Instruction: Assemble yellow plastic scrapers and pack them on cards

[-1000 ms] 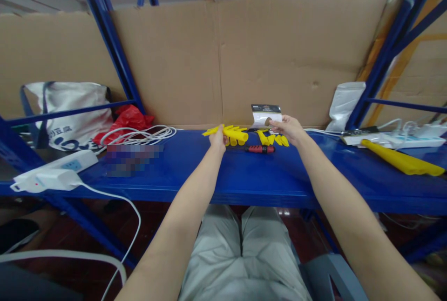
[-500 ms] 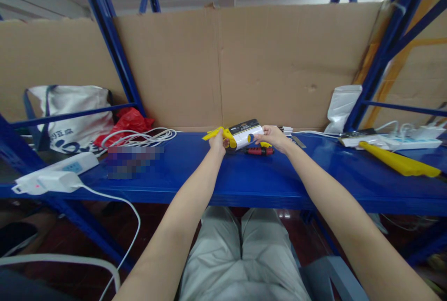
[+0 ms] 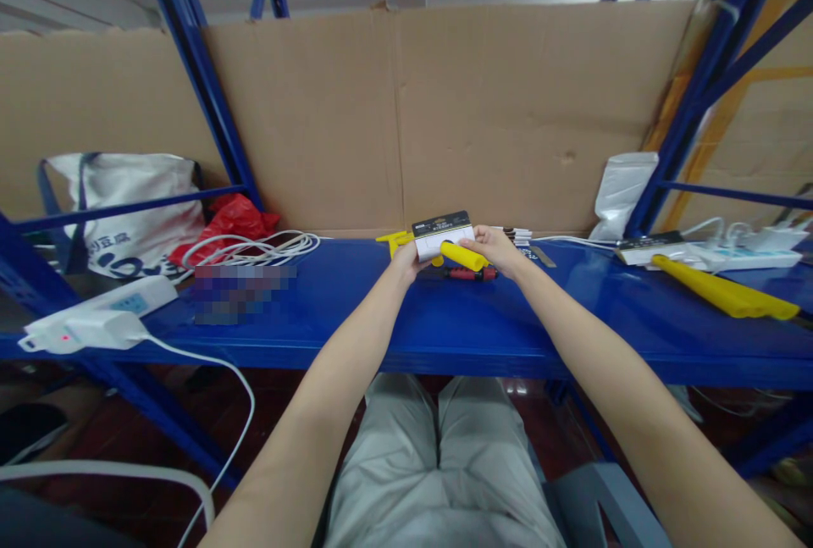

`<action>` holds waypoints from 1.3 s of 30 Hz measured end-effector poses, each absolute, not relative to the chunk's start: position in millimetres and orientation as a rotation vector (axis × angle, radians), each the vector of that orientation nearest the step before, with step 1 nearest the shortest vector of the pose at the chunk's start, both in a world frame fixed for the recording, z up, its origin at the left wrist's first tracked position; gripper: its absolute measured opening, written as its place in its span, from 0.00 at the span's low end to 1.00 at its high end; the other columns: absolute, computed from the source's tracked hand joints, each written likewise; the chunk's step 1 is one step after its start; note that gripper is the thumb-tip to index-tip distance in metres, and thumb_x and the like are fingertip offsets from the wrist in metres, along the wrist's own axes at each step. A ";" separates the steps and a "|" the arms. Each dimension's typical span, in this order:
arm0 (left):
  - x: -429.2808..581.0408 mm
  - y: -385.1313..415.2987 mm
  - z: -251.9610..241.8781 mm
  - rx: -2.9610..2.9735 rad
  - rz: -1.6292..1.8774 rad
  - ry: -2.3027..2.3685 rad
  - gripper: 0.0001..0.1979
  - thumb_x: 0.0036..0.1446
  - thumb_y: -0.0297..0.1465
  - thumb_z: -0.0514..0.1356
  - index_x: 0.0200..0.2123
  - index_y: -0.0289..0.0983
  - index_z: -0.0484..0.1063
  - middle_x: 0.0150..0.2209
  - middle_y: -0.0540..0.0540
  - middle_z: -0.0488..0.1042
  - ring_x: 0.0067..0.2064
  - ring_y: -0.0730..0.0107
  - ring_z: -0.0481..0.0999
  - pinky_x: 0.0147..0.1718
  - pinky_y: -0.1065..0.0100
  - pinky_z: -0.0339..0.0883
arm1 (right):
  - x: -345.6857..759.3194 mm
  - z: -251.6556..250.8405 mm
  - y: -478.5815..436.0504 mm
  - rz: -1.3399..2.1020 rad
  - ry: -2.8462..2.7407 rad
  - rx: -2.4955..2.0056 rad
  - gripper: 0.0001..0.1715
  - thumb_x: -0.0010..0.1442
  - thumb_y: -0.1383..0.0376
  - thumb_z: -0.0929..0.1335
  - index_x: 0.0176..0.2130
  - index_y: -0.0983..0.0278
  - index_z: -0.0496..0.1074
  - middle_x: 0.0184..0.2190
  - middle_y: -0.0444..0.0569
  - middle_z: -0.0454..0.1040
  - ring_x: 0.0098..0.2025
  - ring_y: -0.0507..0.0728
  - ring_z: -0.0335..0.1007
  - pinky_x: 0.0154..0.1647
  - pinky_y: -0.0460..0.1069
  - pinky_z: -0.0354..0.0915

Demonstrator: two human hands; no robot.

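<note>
While holding a tilted card (image 3: 432, 243), white with a black band along the top, over the blue shelf (image 3: 457, 319), grip its lower left corner in the left hand (image 3: 405, 260) and pinch its right edge in the right hand (image 3: 490, 246). Notice a smooth yellow tube (image 3: 466, 257) jutting from its front, between both hands, just beside the right one.

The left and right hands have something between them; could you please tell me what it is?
In the head view, a black-and-white card lies between the left hand and the right hand, with a yellow handle jutting out in front.
</note>
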State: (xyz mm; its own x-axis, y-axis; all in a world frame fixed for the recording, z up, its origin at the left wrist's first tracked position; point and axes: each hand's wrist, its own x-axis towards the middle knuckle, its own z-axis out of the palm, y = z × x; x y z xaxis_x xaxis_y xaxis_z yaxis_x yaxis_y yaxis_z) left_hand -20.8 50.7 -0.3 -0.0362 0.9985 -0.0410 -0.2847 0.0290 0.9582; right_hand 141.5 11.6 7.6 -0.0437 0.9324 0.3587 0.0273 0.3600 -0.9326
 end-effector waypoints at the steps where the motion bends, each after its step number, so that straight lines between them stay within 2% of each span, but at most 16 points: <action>1: -19.3 47.9 0.9 0.968 1.324 1.013 0.02 0.52 0.29 0.59 0.28 0.39 0.71 0.34 0.46 0.79 0.36 0.66 0.78 0.31 0.70 0.69 | 141.3 8.0 11.3 0.932 -1.405 -0.940 0.13 0.44 0.67 0.75 0.25 0.63 0.68 0.21 0.42 0.75 0.25 0.52 0.72 0.30 0.47 0.71; 5: -15.5 37.9 6.3 1.108 1.294 0.864 0.06 0.54 0.29 0.56 0.29 0.40 0.74 0.38 0.47 0.79 0.44 0.65 0.77 0.36 0.69 0.70 | 141.6 8.6 12.0 0.909 -1.360 -0.909 0.12 0.47 0.69 0.73 0.25 0.62 0.65 0.23 0.43 0.76 0.28 0.52 0.74 0.35 0.49 0.71; 8: -14.2 33.5 9.6 1.153 1.289 0.843 0.10 0.57 0.32 0.53 0.33 0.40 0.75 0.38 0.48 0.80 0.46 0.64 0.76 0.39 0.67 0.69 | 142.7 7.7 14.6 0.906 -1.333 -0.890 0.14 0.46 0.69 0.74 0.24 0.62 0.63 0.24 0.42 0.76 0.27 0.52 0.75 0.36 0.49 0.71; 14: -11.3 30.0 12.7 1.240 1.326 0.792 0.13 0.59 0.35 0.51 0.36 0.42 0.75 0.43 0.50 0.78 0.48 0.68 0.75 0.42 0.69 0.68 | 144.9 6.2 17.7 0.852 -1.326 -0.875 0.18 0.43 0.65 0.76 0.23 0.62 0.62 0.23 0.41 0.75 0.29 0.52 0.75 0.37 0.49 0.71; 19: -9.1 24.9 16.2 1.333 1.336 0.922 0.15 0.56 0.42 0.55 0.41 0.43 0.75 0.43 0.50 0.78 0.47 0.64 0.75 0.41 0.67 0.68 | 144.3 6.0 18.4 0.915 -1.242 -0.827 0.22 0.40 0.63 0.77 0.22 0.62 0.59 0.23 0.41 0.74 0.29 0.51 0.75 0.37 0.48 0.70; 23: -11.0 27.6 13.6 1.341 1.268 0.982 0.20 0.57 0.48 0.51 0.44 0.44 0.74 0.43 0.51 0.78 0.46 0.64 0.74 0.40 0.66 0.67 | 143.3 6.8 18.9 0.933 -1.169 -0.820 0.22 0.41 0.64 0.76 0.22 0.62 0.59 0.22 0.39 0.74 0.27 0.51 0.74 0.36 0.47 0.71; 27: -14.1 36.5 6.6 1.240 1.284 0.910 0.25 0.56 0.53 0.49 0.41 0.41 0.73 0.40 0.47 0.78 0.43 0.67 0.75 0.38 0.69 0.66 | 143.3 7.9 18.4 0.913 -1.111 -0.834 0.19 0.44 0.67 0.75 0.21 0.62 0.59 0.21 0.40 0.73 0.25 0.50 0.73 0.35 0.47 0.71; 29: -14.5 39.6 4.0 1.150 1.315 0.914 0.25 0.55 0.54 0.51 0.39 0.39 0.72 0.39 0.45 0.77 0.40 0.69 0.75 0.36 0.71 0.66 | 143.5 8.0 18.0 0.902 -1.089 -0.842 0.18 0.46 0.69 0.73 0.21 0.62 0.59 0.20 0.40 0.73 0.24 0.49 0.72 0.34 0.46 0.70; 31: -14.0 40.6 2.6 1.086 1.325 0.930 0.22 0.53 0.51 0.56 0.38 0.38 0.70 0.38 0.44 0.76 0.37 0.70 0.76 0.36 0.71 0.67 | 143.4 8.0 17.5 0.902 -1.074 -0.848 0.17 0.47 0.71 0.72 0.21 0.62 0.59 0.19 0.39 0.72 0.23 0.48 0.72 0.33 0.45 0.70; 34: -12.5 38.3 2.4 1.040 1.322 0.857 0.17 0.51 0.39 0.64 0.40 0.38 0.68 0.36 0.44 0.75 0.34 0.71 0.77 0.37 0.69 0.69 | 142.7 8.1 16.8 0.929 -1.057 -0.863 0.17 0.48 0.73 0.71 0.21 0.62 0.59 0.20 0.39 0.73 0.23 0.48 0.72 0.32 0.44 0.70; 37: -11.1 34.2 3.5 0.992 1.381 0.793 0.18 0.51 0.24 0.64 0.45 0.38 0.65 0.35 0.46 0.75 0.32 0.72 0.77 0.36 0.67 0.72 | 141.0 8.8 15.7 0.990 -1.049 -0.934 0.15 0.49 0.75 0.69 0.23 0.62 0.60 0.21 0.41 0.73 0.23 0.48 0.72 0.31 0.43 0.69; 39: -10.7 32.0 4.2 0.970 1.423 0.816 0.21 0.50 0.19 0.62 0.47 0.38 0.63 0.34 0.48 0.75 0.31 0.74 0.76 0.33 0.69 0.73 | 139.6 8.8 15.0 1.021 -1.068 -1.007 0.12 0.51 0.76 0.68 0.25 0.62 0.62 0.21 0.42 0.73 0.23 0.48 0.71 0.29 0.43 0.69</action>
